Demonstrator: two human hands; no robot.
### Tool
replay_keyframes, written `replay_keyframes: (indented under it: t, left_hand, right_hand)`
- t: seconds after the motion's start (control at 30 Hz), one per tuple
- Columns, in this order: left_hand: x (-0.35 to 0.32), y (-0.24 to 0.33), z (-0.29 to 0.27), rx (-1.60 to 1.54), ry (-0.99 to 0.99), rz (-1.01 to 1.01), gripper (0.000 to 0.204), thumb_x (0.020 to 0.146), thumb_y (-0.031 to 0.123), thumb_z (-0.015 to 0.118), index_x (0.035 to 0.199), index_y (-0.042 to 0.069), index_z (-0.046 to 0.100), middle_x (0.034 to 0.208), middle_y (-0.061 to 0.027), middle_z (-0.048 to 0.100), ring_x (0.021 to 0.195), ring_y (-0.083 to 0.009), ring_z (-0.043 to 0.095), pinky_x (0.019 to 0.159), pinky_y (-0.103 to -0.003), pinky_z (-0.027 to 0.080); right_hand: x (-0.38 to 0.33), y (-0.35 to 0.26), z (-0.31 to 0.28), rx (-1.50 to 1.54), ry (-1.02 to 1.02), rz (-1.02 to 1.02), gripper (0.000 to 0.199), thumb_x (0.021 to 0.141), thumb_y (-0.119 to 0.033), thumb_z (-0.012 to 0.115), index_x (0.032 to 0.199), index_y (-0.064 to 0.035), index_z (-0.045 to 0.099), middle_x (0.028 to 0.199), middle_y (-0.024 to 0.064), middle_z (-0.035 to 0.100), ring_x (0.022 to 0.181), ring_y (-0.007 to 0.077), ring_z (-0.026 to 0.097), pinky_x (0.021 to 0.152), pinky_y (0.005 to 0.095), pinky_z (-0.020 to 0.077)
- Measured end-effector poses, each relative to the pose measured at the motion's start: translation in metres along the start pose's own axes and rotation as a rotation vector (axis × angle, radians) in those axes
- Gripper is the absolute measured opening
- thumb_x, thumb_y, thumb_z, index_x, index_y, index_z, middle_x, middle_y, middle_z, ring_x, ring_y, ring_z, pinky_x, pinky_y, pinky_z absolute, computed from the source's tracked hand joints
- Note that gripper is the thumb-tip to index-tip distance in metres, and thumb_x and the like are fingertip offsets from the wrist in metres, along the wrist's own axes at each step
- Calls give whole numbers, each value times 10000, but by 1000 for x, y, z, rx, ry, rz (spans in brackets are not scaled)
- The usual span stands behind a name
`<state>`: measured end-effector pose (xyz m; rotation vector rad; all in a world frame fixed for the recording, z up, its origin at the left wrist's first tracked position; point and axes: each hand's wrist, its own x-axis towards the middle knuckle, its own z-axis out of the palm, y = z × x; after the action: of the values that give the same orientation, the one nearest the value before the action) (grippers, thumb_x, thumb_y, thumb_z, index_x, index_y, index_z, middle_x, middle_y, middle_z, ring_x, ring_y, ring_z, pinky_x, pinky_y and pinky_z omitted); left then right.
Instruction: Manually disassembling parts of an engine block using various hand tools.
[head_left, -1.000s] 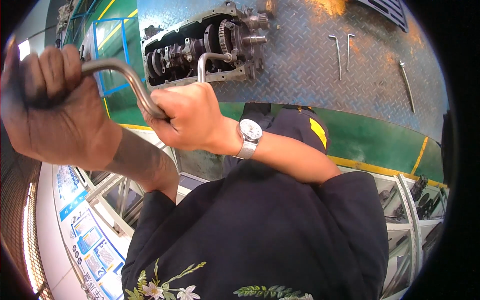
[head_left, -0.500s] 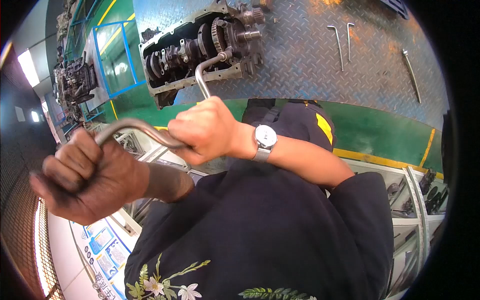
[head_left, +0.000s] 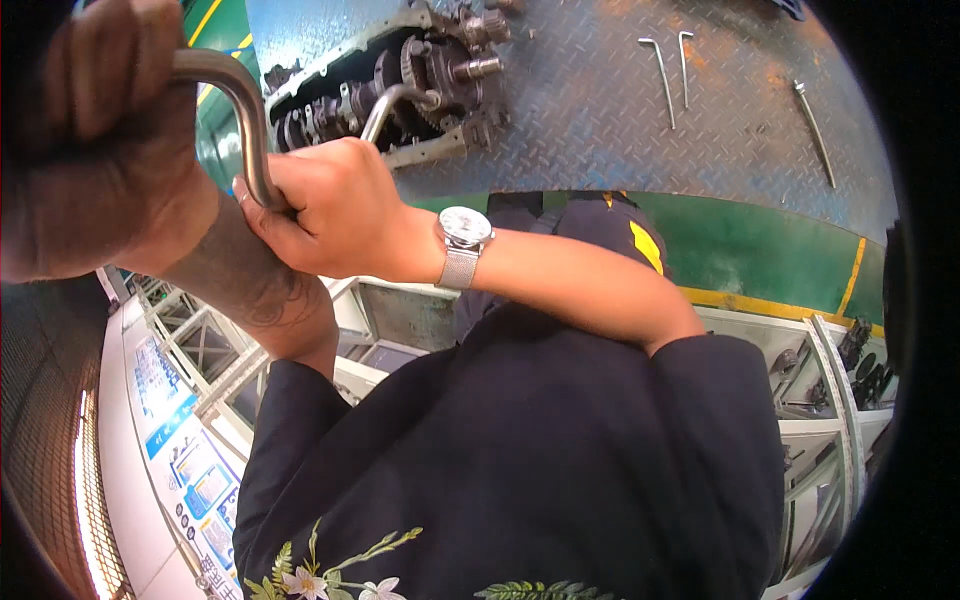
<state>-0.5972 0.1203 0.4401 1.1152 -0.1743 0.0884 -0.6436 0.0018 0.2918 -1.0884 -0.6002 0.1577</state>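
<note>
A bent steel speed brace [head_left: 248,120] is held in both my hands. My left hand [head_left: 110,150], darkened with grime, is closed round its handle end at the upper left, near the camera. My right hand [head_left: 335,205], with a watch [head_left: 465,228] on the wrist, wraps the shaft beyond the crank bend. The brace's far end reaches into an upturned engine block [head_left: 435,150] and meets it beside the crankshaft [head_left: 478,68]. Whether it sits on a bolt is too small to tell.
The block lies on a worn steel-plate tabletop [head_left: 570,130]. Two L-shaped bars, one [head_left: 660,85] and another [head_left: 686,72], lie right of it. Farther right is a longer rod [head_left: 816,135] with a thick head. White shelving [head_left: 820,430] with metal parts stands at the lower right.
My left hand has risen up and left, closer to the camera, swinging the brace's crank with it. My right hand has shifted left and slightly up. The view has moved a little.
</note>
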Motion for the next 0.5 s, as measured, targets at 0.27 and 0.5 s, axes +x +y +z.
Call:
replay_keyframes:
  t: [0.27, 0.5]
  left_hand:
    - [-57, -24, 58, 515, 412, 323, 333, 976, 61, 513, 722, 176, 329, 572, 46, 180, 503, -87, 146, 531, -317, 183]
    - [-39, -24, 61, 487, 729, 269, 382, 985, 77, 504, 674, 138, 290, 614, 29, 157, 555, -102, 149, 582, -324, 196]
  right_hand:
    - [72, 18, -64, -364, -318, 28, 232, 731, -339, 739, 804, -124, 787, 694, 137, 696, 686, 324, 707, 658, 449, 582]
    - [97, 89, -11, -396, 0, 47, 196, 687, -247, 676, 683, -58, 727, 690, 164, 688, 679, 377, 689, 636, 463, 569]
